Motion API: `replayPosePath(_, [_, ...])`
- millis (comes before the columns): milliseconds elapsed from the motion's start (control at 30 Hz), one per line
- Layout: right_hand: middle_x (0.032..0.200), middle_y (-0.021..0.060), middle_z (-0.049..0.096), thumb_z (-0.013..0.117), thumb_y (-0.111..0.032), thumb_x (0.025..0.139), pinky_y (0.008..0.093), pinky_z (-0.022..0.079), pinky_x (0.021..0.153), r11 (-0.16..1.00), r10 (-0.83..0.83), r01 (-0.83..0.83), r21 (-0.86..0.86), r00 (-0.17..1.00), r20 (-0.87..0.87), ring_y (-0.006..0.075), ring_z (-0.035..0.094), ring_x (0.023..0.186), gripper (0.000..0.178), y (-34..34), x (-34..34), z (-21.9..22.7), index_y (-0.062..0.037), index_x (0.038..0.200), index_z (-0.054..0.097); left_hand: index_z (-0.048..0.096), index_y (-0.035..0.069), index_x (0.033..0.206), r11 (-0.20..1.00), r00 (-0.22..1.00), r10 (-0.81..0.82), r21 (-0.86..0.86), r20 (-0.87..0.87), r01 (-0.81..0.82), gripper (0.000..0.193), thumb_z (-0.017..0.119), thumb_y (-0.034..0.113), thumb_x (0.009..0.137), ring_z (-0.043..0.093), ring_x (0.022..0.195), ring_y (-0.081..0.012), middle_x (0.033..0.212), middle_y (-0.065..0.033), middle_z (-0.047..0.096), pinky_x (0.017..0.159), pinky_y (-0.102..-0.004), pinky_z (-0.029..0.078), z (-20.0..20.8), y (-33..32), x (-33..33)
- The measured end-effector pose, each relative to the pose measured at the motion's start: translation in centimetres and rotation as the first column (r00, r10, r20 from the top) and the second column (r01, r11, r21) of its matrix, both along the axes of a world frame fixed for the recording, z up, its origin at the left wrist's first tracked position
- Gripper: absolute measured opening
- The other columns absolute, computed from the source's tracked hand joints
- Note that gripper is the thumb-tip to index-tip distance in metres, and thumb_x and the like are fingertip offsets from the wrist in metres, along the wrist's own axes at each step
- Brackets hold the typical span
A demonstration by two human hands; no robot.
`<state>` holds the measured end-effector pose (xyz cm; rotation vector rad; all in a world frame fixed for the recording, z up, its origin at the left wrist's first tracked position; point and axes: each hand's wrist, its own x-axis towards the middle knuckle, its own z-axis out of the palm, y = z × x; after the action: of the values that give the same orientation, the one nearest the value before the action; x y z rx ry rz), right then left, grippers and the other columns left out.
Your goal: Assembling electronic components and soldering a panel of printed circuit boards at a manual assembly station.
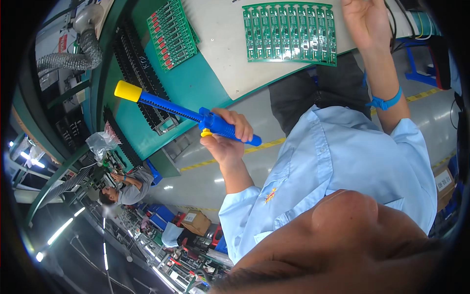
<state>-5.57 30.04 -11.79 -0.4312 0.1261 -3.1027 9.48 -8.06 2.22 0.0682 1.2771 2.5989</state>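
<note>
My left hand point(230, 132) is wrapped round a blue desoldering pump point(171, 105) with a yellow end cap. The cap points to the far left, and the thumb lies beside a small yellow button. The pump is in the air, off the table's near edge. My right hand point(367, 22), with a blue strap on its wrist, is at the top edge beside a panel of green circuit boards point(290, 33); its fingers are partly cut off there. The panel lies on a whitish sheet point(220, 49), its near edge reaching the table's edge.
Another green board panel with red parts point(171, 34) lies left on the green tabletop point(171, 130). Beyond it are black slotted racks point(142, 68) and a clear plastic bag point(103, 146). A co-worker point(129, 188) works farther left. Dark cables point(404, 19) hang near my right hand.
</note>
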Motion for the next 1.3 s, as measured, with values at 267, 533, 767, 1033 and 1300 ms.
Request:
replayPosePath(267, [0.116,0.0136,0.066,0.057,-0.021,0.106,0.0211,0.054,0.075,0.296,-0.800,0.491,0.819,0.596,-0.069,0.0134,0.064,0.086,0.043,-0.3,2.9,8.7,-0.0045,0.144,0.045,0.051,0.008,0.103,0.966,0.992,-0.017,-0.256,0.124,0.048,0.016,0.056,0.022,0.105,0.046,0.051,-0.0132,0.064,-0.0023,0.044,0.048,-0.0265,0.041,-0.1,2.7,-3.5])
replayPosePath(533, [0.109,0.0195,0.067,0.049,-0.017,0.107,0.0435,0.054,0.083,-0.107,-0.751,0.439,0.892,0.553,-0.362,0.0290,0.065,0.094,0.024,0.4,6.4,10.9,-0.0030,0.125,0.058,0.052,0.006,0.104,0.959,0.993,-0.015,-0.279,0.118,0.048,0.013,0.056,0.018,0.105,0.050,0.057,-0.0148,0.071,-0.0038,0.046,0.051,-0.0288,0.047,0.5,4.6,-6.6])
replayPosePath(767, [0.109,0.0234,0.068,0.049,-0.008,0.106,0.0440,0.057,0.085,0.096,-0.534,0.701,0.706,0.635,-0.558,0.0333,0.068,0.098,0.031,0.0,7.0,8.2,-0.0014,0.136,0.051,0.054,0.005,0.106,0.977,0.993,0.080,-0.204,0.081,-0.062,0.016,0.057,0.020,0.104,0.062,0.074,-0.0210,0.083,-0.0085,0.054,0.058,-0.0319,0.054,-1.2,2.3,-6.9])
replayPosePath(1033, [0.118,0.0282,0.066,0.049,-0.003,0.103,0.0493,0.058,0.091,-0.148,-0.426,0.485,0.862,0.756,-0.498,0.0402,0.068,0.104,0.038,-2.8,7.3,10.2,-0.0046,0.141,0.048,0.057,0.006,0.107,0.975,0.993,0.117,-0.192,0.012,-0.113,0.018,0.054,0.023,0.106,0.064,0.109,-0.0313,0.106,-0.0149,0.061,0.081,-0.0413,0.059,-3.2,1.2,-7.4])
replayPosePath(1300, [0.122,0.0298,0.064,0.048,-0.001,0.102,0.0502,0.057,0.093,-0.123,-0.424,0.598,0.792,0.690,-0.587,0.0396,0.068,0.107,0.039,-3.5,8.0,9.3,-0.0035,0.140,0.048,0.058,0.006,0.107,0.997,0.999,-0.043,0.070,0.032,0.040,0.019,0.051,0.023,0.107,0.059,0.119,-0.0330,0.112,-0.0152,0.061,0.093,-0.0446,0.056,-4.6,0.1,-8.4])
